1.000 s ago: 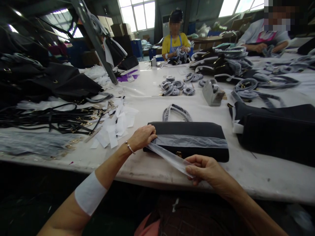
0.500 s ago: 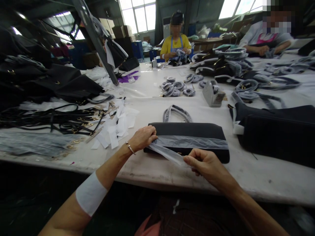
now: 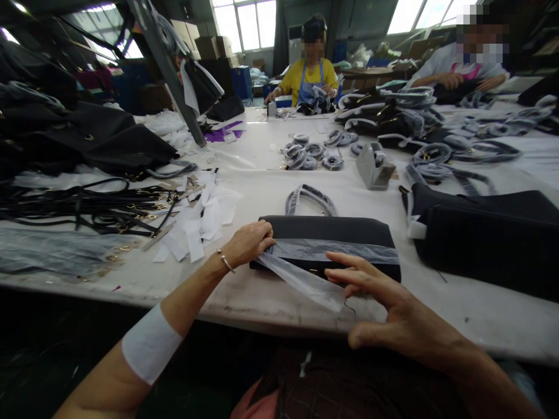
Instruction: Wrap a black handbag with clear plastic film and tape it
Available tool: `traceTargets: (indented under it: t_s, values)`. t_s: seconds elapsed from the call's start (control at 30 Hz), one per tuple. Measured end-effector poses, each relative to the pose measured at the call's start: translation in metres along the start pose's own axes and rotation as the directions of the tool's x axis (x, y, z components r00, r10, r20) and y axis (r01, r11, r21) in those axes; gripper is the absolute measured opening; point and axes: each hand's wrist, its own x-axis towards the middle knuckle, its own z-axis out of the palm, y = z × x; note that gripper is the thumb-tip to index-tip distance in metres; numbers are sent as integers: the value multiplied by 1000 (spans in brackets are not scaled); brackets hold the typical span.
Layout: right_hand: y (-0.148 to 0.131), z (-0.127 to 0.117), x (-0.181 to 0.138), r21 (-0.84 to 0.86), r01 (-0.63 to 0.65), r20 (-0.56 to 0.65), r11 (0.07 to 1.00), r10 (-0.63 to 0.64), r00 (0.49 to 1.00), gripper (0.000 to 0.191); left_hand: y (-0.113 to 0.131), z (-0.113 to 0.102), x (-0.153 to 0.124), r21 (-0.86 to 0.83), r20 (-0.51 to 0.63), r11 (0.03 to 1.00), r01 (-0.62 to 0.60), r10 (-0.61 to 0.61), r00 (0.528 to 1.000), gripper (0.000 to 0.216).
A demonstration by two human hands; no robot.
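Leftmost, a tangle of black straps (image 3: 87, 209) is noted on the white table (image 3: 458, 314), with loose white paper slips (image 3: 198, 224) scattered just beside it. Next, the left hand (image 3: 248, 243) is seen resting at the left end of a flat black bag (image 3: 327, 244) lying near the table's front edge; its fingers (image 3: 263, 233) are curled closed and pinch one end of a clear plastic strip (image 3: 305, 282) against the bag's corner. A second band of clear film is laid across the bag's face, and the bag's wrapped handles (image 3: 310, 199) are spread on the table just behind it. The free end of the strip hangs slack toward the table edge, below the right hand (image 3: 393, 317), whose fingers are spread wide and flat, holding nothing, with the fingertips (image 3: 334, 256) hovering over the strip and the bag's front edge. Since the strip is gripped at one end only, it is judged liable to twist, crease or cling to itself, and a misaligned lay across the bag is considered possible. Further right, a grey tape dispenser (image 3: 371, 166) stands well apart, and a larger black bag (image 3: 484, 238) lies near the first. Two other people are seated at the far side.
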Motion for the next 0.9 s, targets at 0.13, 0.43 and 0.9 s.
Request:
traceTargets:
  t_s: [0.13, 0.43, 0.9]
  values:
    - [4, 10, 3, -353, 150, -36, 923, -174, 984, 41, 0, 1, 0, 3, -1, 1000, 2, -2, 1000, 9]
    - [4, 16, 25, -416, 198, -233, 887, -315, 920, 16, 1, -2, 0, -20, 17, 1000, 11, -11, 1000, 10]
    - [27, 12, 18, -413, 65, -414, 908, -251, 875, 14, -6, 0, 6, -163, 70, 985, 56, -45, 996, 11]
